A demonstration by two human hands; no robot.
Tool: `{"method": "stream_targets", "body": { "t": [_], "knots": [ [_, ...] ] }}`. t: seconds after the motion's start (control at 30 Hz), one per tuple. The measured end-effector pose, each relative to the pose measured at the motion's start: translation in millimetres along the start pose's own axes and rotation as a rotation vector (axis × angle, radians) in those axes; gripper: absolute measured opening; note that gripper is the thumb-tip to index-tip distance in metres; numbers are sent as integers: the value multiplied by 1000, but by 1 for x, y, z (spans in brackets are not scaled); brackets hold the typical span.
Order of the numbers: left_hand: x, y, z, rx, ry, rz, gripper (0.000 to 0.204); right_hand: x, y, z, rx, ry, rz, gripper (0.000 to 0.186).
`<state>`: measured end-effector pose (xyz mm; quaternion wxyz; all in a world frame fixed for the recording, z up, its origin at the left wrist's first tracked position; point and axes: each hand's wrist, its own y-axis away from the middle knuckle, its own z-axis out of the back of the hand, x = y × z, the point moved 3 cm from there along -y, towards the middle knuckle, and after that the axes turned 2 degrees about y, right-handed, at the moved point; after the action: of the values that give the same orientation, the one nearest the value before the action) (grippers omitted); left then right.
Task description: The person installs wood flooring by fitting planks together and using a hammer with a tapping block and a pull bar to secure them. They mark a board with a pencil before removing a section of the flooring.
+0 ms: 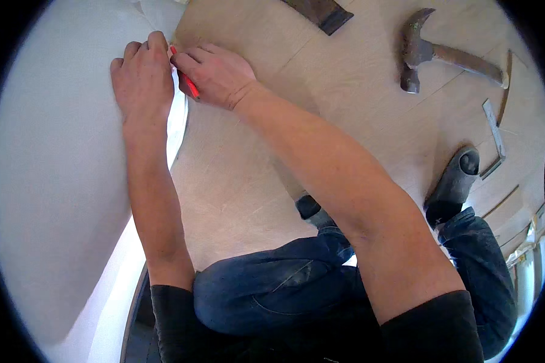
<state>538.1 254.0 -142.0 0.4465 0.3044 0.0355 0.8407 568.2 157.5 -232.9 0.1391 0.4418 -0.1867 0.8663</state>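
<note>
Head view, only one I have. Slim red pencil (192,88) sits at my right hand (219,74), on the side facing my left hand (142,77). It runs slantwise: upper end up and left, beside the left index finger; middle partly covered by my right fingers; lower end in plain sight against the right hand. Can't tell which end is the writing one.

Right fingers: curled in, narrow, closed around the pencil. Exact pad contact hidden behind the knuckles.

Left fingers: bent, knuckles up, close together, back of the hand facing the camera. Hand lies on the large smooth pale-grey panel (54,157), at its right edge. Fingertips tucked out of sight, so can't tell if they pinch anything or how wide they are.

Hands are side by side, just about touching at the pencil. Below them a bright white strip (177,124) shows between the panel and the light-brown wood-grain boards (224,175).

Upper right, on the boards, well apart from both hands: claw hammer with rusty head and worn wooden handle (433,53); flat dark metal blade (324,15), cut off by the top edge; L-shaped metal square (496,142), near my grey clog (455,181). Dark-blue jeans (266,284) fill the lower middle, right forearm crossing above them.
</note>
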Motion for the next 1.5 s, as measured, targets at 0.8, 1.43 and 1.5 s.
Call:
{"method": "stream_targets", "body": {
  "t": [0.8,1.43,1.5],
  "knots": [
    [-5,-14,8,-61,-10,-140,7,2,-6,2,124,51,-31,34],
    [-11,29,10,-81,-25,-163,11,27,34,13,200,33,-13,31],
    [-11,38,16,-4,-1,-131,11,32,39,14,284,12,-14,31]
  ]
}}
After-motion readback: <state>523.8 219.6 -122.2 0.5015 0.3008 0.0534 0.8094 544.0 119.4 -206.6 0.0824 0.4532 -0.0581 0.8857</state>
